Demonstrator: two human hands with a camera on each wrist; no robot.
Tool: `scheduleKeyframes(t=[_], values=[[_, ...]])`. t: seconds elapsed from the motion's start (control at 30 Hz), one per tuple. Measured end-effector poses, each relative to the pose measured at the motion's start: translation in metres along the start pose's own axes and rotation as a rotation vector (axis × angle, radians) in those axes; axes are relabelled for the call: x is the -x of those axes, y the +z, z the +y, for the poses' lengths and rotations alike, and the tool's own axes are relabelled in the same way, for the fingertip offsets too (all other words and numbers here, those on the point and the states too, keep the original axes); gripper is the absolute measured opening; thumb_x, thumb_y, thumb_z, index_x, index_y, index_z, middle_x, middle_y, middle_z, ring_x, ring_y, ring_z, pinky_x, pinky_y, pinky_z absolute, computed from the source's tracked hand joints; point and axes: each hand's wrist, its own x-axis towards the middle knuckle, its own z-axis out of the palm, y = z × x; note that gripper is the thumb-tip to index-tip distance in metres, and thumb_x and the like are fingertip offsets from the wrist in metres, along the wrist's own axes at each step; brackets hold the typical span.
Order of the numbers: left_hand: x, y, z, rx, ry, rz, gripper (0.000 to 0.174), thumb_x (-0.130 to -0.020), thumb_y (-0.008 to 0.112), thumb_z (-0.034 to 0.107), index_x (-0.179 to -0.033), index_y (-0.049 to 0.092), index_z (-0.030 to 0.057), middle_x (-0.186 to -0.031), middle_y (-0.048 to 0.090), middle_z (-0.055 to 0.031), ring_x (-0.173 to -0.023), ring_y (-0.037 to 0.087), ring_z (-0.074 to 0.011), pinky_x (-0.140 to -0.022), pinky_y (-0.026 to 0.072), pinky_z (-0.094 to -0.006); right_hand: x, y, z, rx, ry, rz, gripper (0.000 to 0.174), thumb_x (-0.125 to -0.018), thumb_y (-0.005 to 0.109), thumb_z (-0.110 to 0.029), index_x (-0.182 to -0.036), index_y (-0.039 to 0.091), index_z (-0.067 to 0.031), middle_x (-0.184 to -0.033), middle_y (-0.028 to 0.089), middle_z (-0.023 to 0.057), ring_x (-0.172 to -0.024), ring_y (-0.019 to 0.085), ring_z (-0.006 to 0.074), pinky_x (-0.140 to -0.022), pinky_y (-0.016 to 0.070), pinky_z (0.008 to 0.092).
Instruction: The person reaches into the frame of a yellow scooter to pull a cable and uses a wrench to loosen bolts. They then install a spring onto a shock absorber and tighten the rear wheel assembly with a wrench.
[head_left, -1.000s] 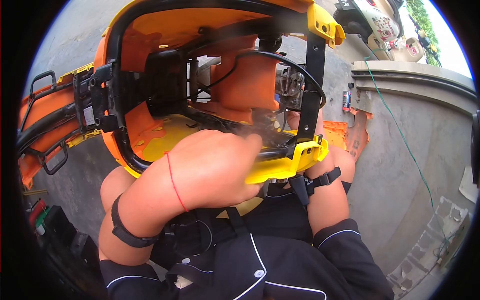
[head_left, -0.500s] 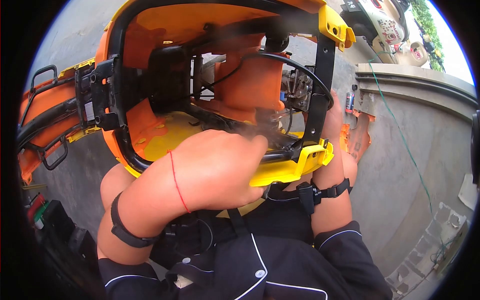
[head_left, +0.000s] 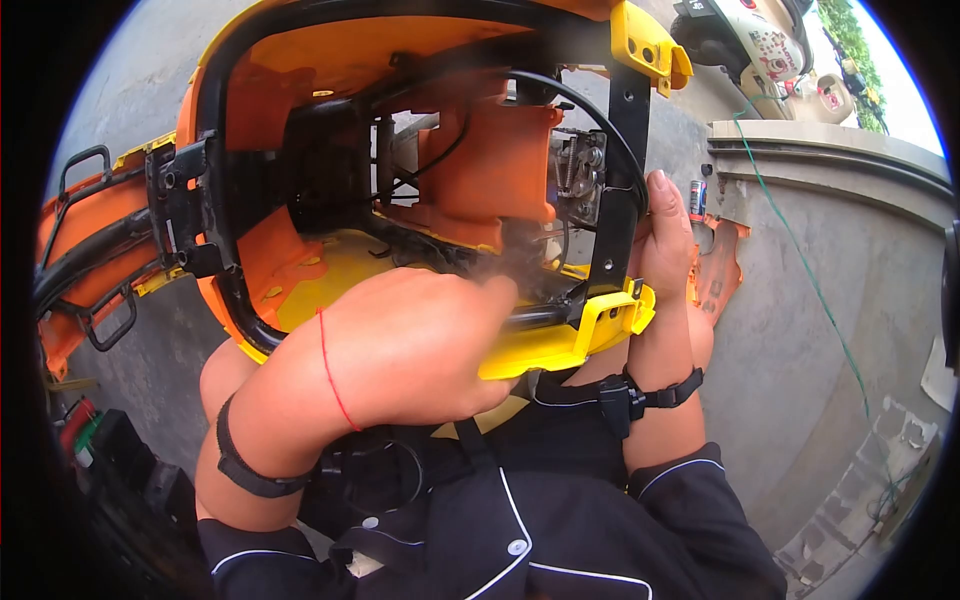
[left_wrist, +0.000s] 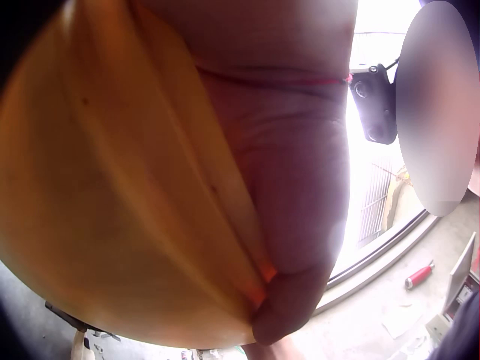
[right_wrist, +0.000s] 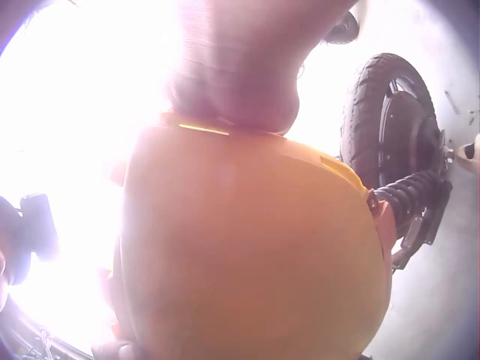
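Note:
In front of me is a scooter body with a black tube frame [head_left: 218, 180], orange panels [head_left: 487, 165] and a yellow side panel [head_left: 545, 350]. My left hand [head_left: 405, 345], a red string round its wrist, grips the near edge of that yellow panel. In the left wrist view its thumb [left_wrist: 289, 315] lies along the panel's edge; the other fingers are mostly hidden. My right hand [head_left: 668, 240] is upright just outside the black crossbar [head_left: 622, 180], fingers fairly straight. In the right wrist view, its heel [right_wrist: 255, 105] overlaps the yellow panel's top edge.
A black cable [head_left: 600, 115] loops over the opening, near a metal mechanism [head_left: 578, 175]. Rightward on the concrete floor are a spray can [head_left: 697, 200], an orange panel piece [head_left: 720, 265] and a green cord [head_left: 800, 260]. A wheel [right_wrist: 386, 124] and spring [right_wrist: 405, 196] stand beyond the body.
My right hand was mostly hidden behind the crossbar and has come into view on its right side, fingers raised. My left hand keeps its hold on the panel's edge.

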Motion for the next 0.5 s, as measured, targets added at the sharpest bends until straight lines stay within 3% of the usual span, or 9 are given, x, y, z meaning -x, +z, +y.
scheduleKeyframes(t=[0.27, 0.33, 0.5], values=[[0.001, 0.001, 0.000, 0.005, -0.007, 0.003, 0.045, -0.081, 0.076, 0.035, -0.099, 0.057, -0.0013, -0.077, 0.066, -0.0241, -0.076, 0.066, -0.0445, -0.068, 0.0516, -0.0508, -0.009, -0.018, -0.004, -0.004, -0.069, -0.029, 0.029, -0.106, 0.051, -0.033, -0.090, 0.056, -0.0096, -0.080, 0.067, 0.0075, -0.058, 0.059, 0.0154, -0.048, 0.0436, 0.0271], [0.001, 0.002, 0.000, 0.008, 0.000, 0.014, 0.045, -0.081, 0.076, 0.036, -0.099, 0.057, -0.0014, -0.077, 0.066, -0.0241, -0.075, 0.066, -0.0445, -0.068, 0.0516, -0.0508, -0.017, -0.033, -0.005, -0.242, 0.009, 0.032, 0.028, -0.105, 0.051, -0.033, -0.087, 0.055, -0.0123, -0.076, 0.062, 0.0037, -0.059, 0.055, 0.0151, -0.047, 0.0390, 0.0275], [0.001, 0.002, 0.000, 0.008, 0.001, 0.012, 0.045, -0.081, 0.076, 0.035, -0.099, 0.057, -0.0013, -0.076, 0.066, -0.0239, -0.075, 0.066, -0.0445, -0.068, 0.0519, -0.0509, -0.026, -0.031, 0.012, -0.258, 0.164, 0.164, 0.024, -0.103, 0.052, -0.031, -0.086, 0.056, -0.0143, -0.073, 0.059, 0.0015, -0.060, 0.055, 0.0143, -0.047, 0.0387, 0.0270]])
